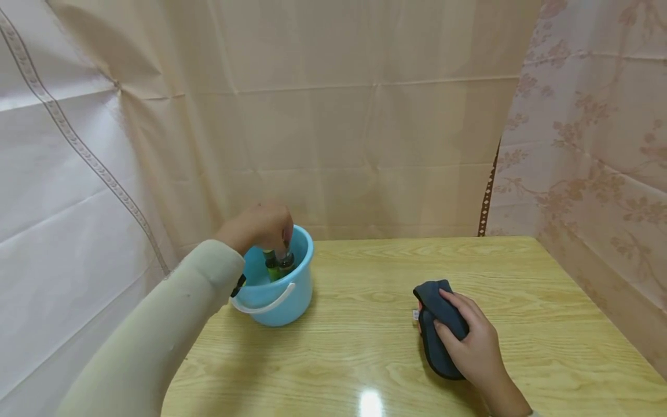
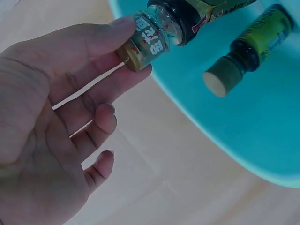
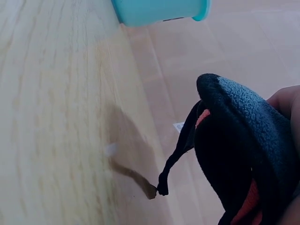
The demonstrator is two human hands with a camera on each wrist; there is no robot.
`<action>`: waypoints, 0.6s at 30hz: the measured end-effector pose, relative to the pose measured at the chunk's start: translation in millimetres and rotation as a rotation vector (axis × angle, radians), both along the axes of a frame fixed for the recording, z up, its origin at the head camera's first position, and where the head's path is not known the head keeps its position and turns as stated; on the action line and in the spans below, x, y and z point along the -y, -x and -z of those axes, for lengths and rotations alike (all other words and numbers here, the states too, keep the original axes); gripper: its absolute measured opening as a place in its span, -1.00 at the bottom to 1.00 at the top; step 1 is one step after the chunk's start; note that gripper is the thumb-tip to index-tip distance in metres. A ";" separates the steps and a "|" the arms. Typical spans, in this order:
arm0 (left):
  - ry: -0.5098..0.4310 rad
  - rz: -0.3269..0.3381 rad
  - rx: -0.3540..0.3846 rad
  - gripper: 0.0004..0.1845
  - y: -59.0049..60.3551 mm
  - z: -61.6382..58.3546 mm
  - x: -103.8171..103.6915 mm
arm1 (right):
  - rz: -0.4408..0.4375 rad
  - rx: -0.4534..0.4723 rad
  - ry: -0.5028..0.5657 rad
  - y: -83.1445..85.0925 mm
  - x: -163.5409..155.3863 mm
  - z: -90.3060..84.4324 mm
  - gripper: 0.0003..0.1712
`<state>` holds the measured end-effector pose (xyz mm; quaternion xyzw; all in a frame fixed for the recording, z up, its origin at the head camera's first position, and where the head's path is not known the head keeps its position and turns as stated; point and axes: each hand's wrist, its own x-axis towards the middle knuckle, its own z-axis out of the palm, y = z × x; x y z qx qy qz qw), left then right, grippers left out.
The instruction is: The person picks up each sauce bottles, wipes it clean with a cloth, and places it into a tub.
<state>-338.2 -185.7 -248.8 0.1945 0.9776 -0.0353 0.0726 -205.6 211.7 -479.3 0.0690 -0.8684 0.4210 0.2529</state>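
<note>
My left hand [image 1: 263, 227] reaches over the rim of a light blue bucket [image 1: 294, 301]. In the left wrist view its thumb and index finger pinch the clear, printed cap [image 2: 151, 41] of a dark-necked glass bottle [image 2: 211, 10], whose lower part runs out of frame. A second bottle [image 2: 265, 37], with a green label and tan cap, leans inside the bucket, apart from the fingers. At the right, my right hand [image 1: 476, 347] grips a folded dark blue cloth [image 1: 435, 298], thumb and fingers on its upper face. Orange lining and a dark loop show in the right wrist view.
The bucket's white handle [image 1: 268, 306] hangs down at its front. Both hands work over a wooden table [image 1: 359, 313]. A beige curtain [image 1: 339, 145] hangs along the back, a white one [image 1: 62, 191] at left and a flowered one [image 1: 604, 174] at right.
</note>
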 end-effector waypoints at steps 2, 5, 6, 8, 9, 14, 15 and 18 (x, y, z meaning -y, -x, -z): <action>0.019 0.012 0.003 -0.80 1.0 4.1 0.3 | 0.004 -0.005 -0.005 -0.3 0.5 -0.4 -0.24; 0.044 0.030 0.014 -0.80 2.0 8.0 0.6 | 0.006 -0.007 -0.007 -0.8 1.4 -1.5 -0.24; 0.050 0.040 0.021 -0.80 2.4 9.0 0.6 | 0.005 -0.005 -0.006 -1.1 1.7 -1.9 -0.25; 0.062 0.055 0.032 -0.80 3.4 10.9 0.7 | 0.006 0.000 -0.005 -1.4 2.0 -2.5 -0.25; 0.073 0.063 0.035 -0.80 4.0 11.9 0.8 | 0.004 0.003 -0.004 -1.6 2.2 -2.7 -0.25; 0.109 0.078 0.048 -0.79 6.7 19.3 2.2 | 0.001 0.000 -0.007 -1.5 2.4 -2.2 -0.25; 0.115 0.076 0.051 -0.79 7.0 20.6 2.4 | -0.002 -0.003 -0.008 -1.3 2.4 -2.0 -0.25; 0.117 0.056 0.076 -0.81 7.0 23.2 2.5 | -0.007 -0.008 -0.009 -0.5 2.2 -0.5 -0.24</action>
